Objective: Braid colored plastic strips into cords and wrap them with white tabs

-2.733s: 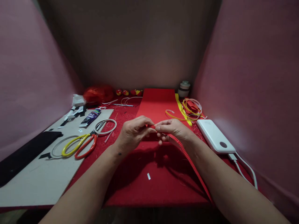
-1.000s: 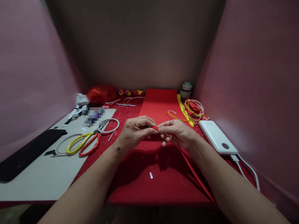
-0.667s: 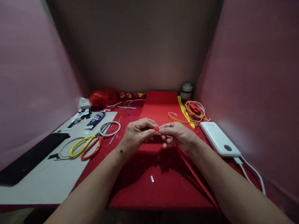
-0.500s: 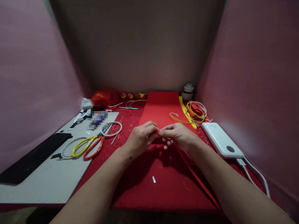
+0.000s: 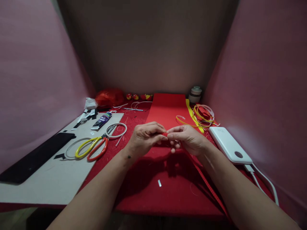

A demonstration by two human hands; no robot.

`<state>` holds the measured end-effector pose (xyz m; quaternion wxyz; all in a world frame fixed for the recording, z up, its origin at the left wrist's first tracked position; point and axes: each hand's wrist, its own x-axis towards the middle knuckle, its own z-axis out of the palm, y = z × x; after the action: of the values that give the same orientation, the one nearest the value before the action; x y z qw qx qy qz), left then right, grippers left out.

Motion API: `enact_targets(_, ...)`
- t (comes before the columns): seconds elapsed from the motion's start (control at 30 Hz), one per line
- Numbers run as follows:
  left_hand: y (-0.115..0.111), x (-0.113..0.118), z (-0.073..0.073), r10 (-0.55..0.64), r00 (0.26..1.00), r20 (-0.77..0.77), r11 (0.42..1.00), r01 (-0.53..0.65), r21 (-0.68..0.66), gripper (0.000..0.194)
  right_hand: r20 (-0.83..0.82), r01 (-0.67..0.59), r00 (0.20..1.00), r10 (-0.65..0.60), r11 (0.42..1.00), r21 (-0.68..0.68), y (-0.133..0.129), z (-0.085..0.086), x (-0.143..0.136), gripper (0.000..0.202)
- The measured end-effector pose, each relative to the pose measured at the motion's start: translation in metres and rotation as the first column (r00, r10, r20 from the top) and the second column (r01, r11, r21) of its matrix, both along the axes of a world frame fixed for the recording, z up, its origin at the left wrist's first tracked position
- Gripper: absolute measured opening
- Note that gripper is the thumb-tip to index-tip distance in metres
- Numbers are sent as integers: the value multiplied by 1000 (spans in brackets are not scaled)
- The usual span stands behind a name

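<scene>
Both hands meet over the middle of the red-covered table, pinching a narrow red ribbed strip (image 5: 207,183). My left hand (image 5: 145,137) is closed on its short end, which shows as a small ridged piece between the fingertips. Thumb and forefinger of my right hand (image 5: 188,138) grip the same end from the other side. From beneath the right palm the strip trails down past the right forearm to the table's front edge. Behind the hands lies a wide red sheet (image 5: 169,108), with a yellow strip-edged sheet (image 5: 188,105) showing along its right side.
Scissors (image 5: 96,147) with yellow and red handles and a glue tube (image 5: 102,120) lie on a grey board (image 5: 59,188) at left. At right are coiled yellow strips (image 5: 203,115) and a cabled white power bank (image 5: 229,143). A small white scrap (image 5: 159,183) lies in front.
More of the red strip's ridged end shows between my fingertips, and my left fingers have shifted slightly on it. The whole view has moved a little.
</scene>
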<state>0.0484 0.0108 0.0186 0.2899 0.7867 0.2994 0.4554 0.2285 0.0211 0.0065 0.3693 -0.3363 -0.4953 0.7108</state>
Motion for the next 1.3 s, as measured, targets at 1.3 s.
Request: enact_targets(1.3, 3, -2, -1, 0, 996, -84, 999, 3, 34, 9, -6, -48, 999, 47, 999, -26, 1, -3, -1, 22)
